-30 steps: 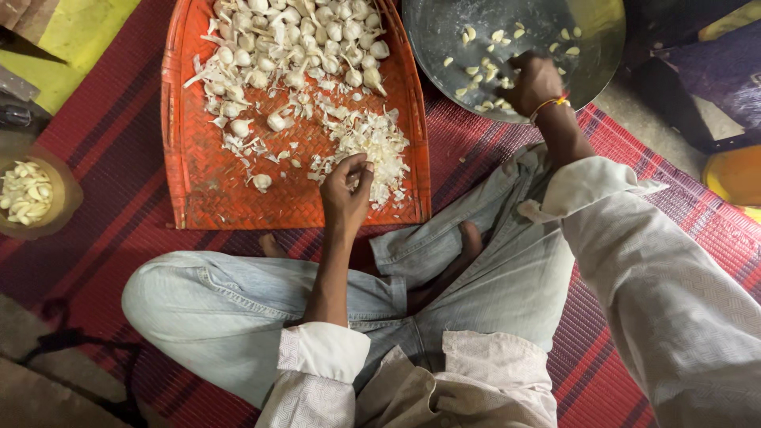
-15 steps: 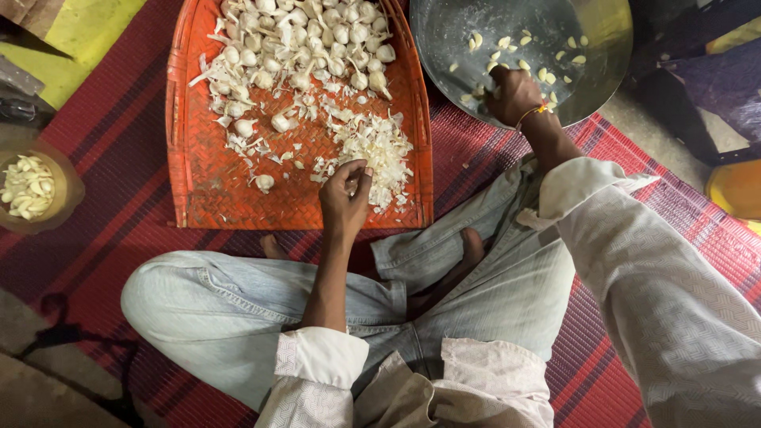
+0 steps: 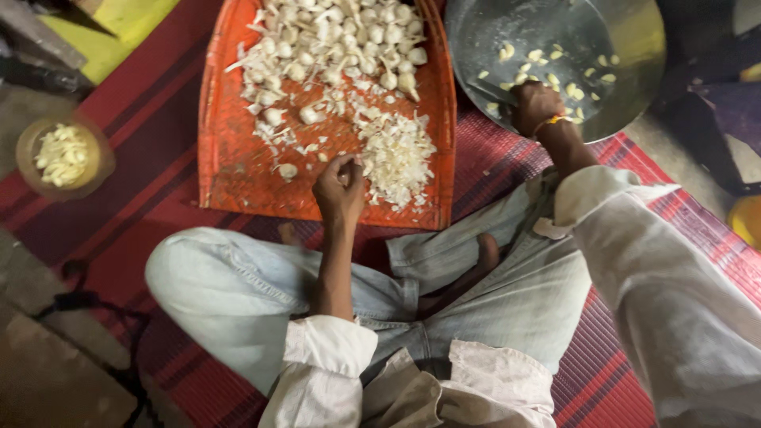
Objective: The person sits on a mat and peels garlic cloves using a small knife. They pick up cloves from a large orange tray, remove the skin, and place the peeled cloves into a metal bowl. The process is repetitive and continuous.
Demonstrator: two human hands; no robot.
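An orange tray (image 3: 238, 170) lies on the mat in front of my crossed legs. Unpeeled garlic cloves (image 3: 341, 40) are heaped at its far end and a pile of white peels (image 3: 396, 158) sits near its front edge. My left hand (image 3: 341, 189) rests on the tray just left of the peels, fingers curled shut; nothing shows inside them. My right hand (image 3: 535, 105) is a fist at the near rim of a metal bowl (image 3: 626, 47) holding peeled cloves (image 3: 547, 59). A dark blade-like knife (image 3: 485, 91) sticks out left from the fist.
A small yellowish bowl of peeled cloves (image 3: 62, 154) stands at the left on the red striped mat (image 3: 143, 198). A yellow board (image 3: 119, 32) lies at the far left, a dark cord (image 3: 75, 301) on the floor, and a yellow object (image 3: 749, 222) at the right edge.
My right hand has slid left and nearer along the metal bowl to its near rim. My left hand has stayed at the tray's front edge.
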